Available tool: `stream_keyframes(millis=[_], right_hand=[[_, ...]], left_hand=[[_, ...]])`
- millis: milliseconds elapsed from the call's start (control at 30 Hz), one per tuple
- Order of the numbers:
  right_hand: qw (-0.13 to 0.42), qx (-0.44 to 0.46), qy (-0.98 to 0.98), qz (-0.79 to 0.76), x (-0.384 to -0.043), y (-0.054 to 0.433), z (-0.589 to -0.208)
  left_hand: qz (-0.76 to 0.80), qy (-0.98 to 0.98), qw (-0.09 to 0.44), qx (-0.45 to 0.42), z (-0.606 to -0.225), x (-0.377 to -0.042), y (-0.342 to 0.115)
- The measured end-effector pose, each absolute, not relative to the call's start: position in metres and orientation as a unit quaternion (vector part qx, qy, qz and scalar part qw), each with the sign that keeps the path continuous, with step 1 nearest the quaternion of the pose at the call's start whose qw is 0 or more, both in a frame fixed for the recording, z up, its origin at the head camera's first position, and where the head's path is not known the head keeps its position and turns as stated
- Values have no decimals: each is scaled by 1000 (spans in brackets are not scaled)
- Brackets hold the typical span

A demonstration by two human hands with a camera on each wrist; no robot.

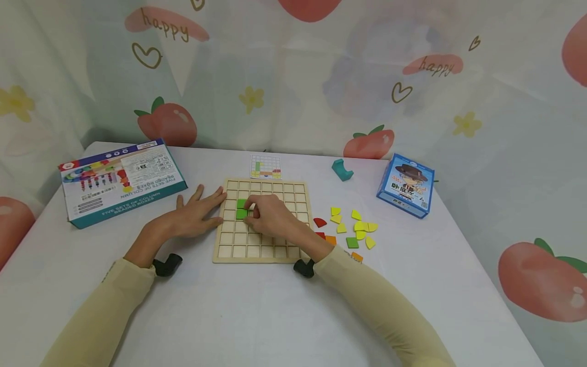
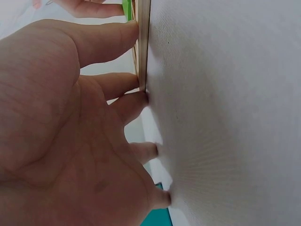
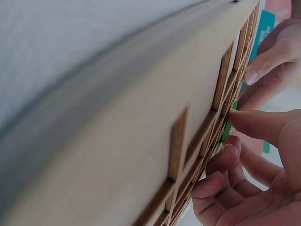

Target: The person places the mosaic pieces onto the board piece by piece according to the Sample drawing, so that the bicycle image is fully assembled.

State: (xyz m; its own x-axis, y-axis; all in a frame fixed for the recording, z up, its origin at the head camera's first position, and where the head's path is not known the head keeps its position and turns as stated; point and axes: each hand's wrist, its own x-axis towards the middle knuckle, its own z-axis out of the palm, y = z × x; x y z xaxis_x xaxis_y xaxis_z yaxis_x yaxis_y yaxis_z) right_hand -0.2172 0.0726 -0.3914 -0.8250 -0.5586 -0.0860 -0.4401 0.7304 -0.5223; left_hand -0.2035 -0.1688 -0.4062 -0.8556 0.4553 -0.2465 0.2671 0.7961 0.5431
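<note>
A wooden grid board (image 1: 227,257) lies on the table. Two green square tiles (image 1: 241,214) sit one above the other in its left part. My right hand (image 1: 272,216) is over the board, thumb and forefinger pinching at the edge of the green tiles; in the right wrist view the thumb meets a green tile (image 3: 227,130) and the other fingers are curled. With fingers spread, my left hand (image 1: 192,214) rests on the table, and its thumb and forefinger touch the board's left edge (image 2: 144,52).
Right of the board lie several yellow pieces (image 1: 356,215), a loose green square (image 1: 352,242), and red and orange pieces (image 1: 330,239). Behind the board is a pattern card (image 1: 266,167). A teal holder (image 1: 342,170), a blue box (image 1: 406,185) and a large bead box (image 1: 123,183) stand farther out.
</note>
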Motion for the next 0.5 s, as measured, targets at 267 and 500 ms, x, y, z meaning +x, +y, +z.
stream_keyframes(millis=[267,500], right_hand=[[119,-272,923,-244,-217,73,-392],[120,-274,922,-244,-216,73,-391]], left_hand=[[259,928,186,193,-405,-203,-168],[259,928,187,193,-405,-203,-168]])
